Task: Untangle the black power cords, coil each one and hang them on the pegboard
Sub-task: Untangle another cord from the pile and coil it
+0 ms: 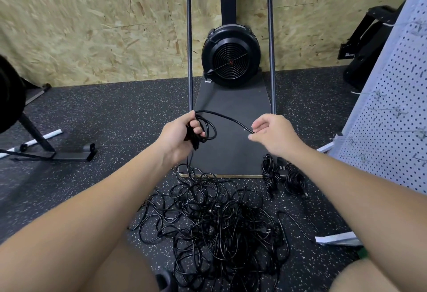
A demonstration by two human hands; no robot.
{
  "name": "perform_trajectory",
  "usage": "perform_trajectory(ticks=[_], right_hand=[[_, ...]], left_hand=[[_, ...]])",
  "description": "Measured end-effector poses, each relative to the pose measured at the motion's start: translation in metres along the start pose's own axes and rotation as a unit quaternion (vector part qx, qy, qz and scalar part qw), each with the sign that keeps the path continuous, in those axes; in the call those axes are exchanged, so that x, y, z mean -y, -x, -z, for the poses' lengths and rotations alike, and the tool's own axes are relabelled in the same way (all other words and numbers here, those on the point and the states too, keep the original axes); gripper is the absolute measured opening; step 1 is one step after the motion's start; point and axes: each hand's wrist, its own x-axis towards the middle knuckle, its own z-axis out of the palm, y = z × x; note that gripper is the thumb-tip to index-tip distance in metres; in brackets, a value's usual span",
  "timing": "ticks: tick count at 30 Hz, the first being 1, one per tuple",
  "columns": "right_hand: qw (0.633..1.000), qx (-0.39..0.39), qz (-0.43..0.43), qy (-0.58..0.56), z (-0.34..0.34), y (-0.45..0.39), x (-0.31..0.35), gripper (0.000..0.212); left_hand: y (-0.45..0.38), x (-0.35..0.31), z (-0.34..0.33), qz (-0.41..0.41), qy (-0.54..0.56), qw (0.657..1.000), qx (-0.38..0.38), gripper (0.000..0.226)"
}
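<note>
A large tangled heap of thin black power cords lies on the dark speckled rubber floor, just in front of the person. The loops cross over one another so thickly that single cords cannot be told apart in the middle. One cord rises out of the heap to the left hand, whose fingers are curled round a small coil of black cord made of several loops held together. From the top of that coil a single strand of the same cord arcs across to the right hand, which pinches it between thumb and fingertips, the remaining fingers loosely bent. Both hands hover above the flat black base board of a black fan-wheel exercise machine that stands against a chipboard wall.

To the right of the heap, at the base board's near corner, three already bundled black cords lie side by side on the floor. Further right stands the white perforated pegboard with thin metal hooks; no cord hangs on the visible part.
</note>
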Motion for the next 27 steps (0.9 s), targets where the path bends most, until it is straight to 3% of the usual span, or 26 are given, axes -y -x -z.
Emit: perform_trajectory(ticks=[4, 9, 14, 18, 24, 27], right_hand=[[1.000, 0.004, 0.008, 0.029, -0.002, 0.002, -0.002, 0.019], [0.985, 0.089, 0.135, 0.068, -0.007, 0.013, 0.004, 0.010], [0.919, 0.192, 0.265, 0.221, -0.015, 0.026, 0.025, 0.013], [0.927, 0.153, 0.297, 0.170, -0.007, 0.028, 0.043, 0.015], [0.911, 0.078, 0.357, 0.189, -0.009, 0.043, 0.047, 0.025], [0.927, 0.054, 0.335, 0.160, -0.002, 0.046, 0.054, 0.019]], left_hand=[[0.003, -0.003, -0.001, -0.030, 0.047, 0.997, -0.051, 0.021], [-0.001, -0.010, 0.003, -0.051, 0.074, 0.992, -0.094, 0.009], [0.006, 0.002, -0.008, -0.057, -0.087, 0.995, 0.010, 0.022], [0.019, 0.017, -0.016, -0.085, -0.335, 0.933, 0.104, 0.051], [0.032, -0.011, -0.022, -0.020, -0.372, 0.906, 0.203, 0.076], [0.032, -0.017, -0.012, 0.018, -0.334, 0.902, 0.272, 0.056]])
